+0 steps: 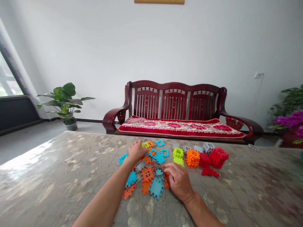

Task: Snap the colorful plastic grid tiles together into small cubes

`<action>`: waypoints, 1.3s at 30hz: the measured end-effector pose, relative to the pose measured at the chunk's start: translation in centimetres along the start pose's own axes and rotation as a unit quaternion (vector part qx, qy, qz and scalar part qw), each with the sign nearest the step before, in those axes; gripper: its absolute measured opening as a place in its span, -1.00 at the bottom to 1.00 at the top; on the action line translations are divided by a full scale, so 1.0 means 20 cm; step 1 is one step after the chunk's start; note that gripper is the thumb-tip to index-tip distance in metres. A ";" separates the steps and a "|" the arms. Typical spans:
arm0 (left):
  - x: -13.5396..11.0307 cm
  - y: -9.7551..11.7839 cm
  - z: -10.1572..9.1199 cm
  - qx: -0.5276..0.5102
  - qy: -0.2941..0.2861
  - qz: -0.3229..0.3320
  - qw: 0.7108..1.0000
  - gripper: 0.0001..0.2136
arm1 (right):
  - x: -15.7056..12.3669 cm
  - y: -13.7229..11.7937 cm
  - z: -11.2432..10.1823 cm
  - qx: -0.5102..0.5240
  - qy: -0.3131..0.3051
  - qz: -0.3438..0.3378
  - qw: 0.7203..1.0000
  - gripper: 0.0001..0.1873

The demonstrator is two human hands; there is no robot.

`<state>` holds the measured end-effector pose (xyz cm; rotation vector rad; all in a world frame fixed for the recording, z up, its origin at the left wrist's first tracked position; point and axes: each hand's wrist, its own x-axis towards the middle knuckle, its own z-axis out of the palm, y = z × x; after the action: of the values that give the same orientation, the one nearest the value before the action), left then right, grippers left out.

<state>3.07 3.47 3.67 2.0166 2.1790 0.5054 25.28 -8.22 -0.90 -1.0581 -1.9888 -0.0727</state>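
Note:
A loose pile of toothed plastic building tiles lies on the table, blue ones (pixel 156 188), orange ones (pixel 147 174) and grey ones (pixel 140 166). My left hand (pixel 137 150) reaches over the far left of this pile. Its fingers are closed at a yellow-green tile (pixel 145 145), and the fingertips are partly hidden. At the pile's right edge my right hand (pixel 179 180) has its fingers curled and pressed together, with a bit of orange showing at the tips. Whether that orange is held or lies beneath, I cannot tell.
Right of the pile stand stacked yellow-green tiles (pixel 178 153), an orange stack (pixel 193 158), red tiles (pixel 219 157) and grey tiles (pixel 208 147). A patterned cloth covers the table (pixel 59 176). Behind it is a wooden bench (pixel 176 101); a potted plant (pixel 68 101) stands left.

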 end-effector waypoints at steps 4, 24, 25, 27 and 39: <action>0.06 0.04 0.01 0.030 -0.031 -0.017 0.999 -0.53 | 0.00 0.00 0.00 0.015 0.004 -0.001 1.000 -0.56; 0.09 -0.06 0.01 0.006 -0.041 0.022 0.999 -0.50 | 0.01 -0.01 0.00 0.024 -0.004 0.013 1.000 -0.56; 0.09 -0.06 0.01 0.018 -0.044 0.020 0.999 -0.51 | 0.01 -0.01 0.00 0.024 -0.003 0.013 1.000 -0.55; 0.10 -0.07 0.02 0.029 -0.055 0.021 0.998 -0.54 | 0.01 -0.01 0.00 0.024 -0.003 0.014 1.000 -0.55; 0.15 -0.12 0.06 -0.033 -0.043 0.027 0.998 -0.54 | 0.01 -0.01 0.00 0.032 -0.004 0.014 0.999 -0.57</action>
<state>0.98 6.60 2.16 2.0288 2.0351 0.4810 25.14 -8.22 -0.66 -1.0464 -1.9689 0.0105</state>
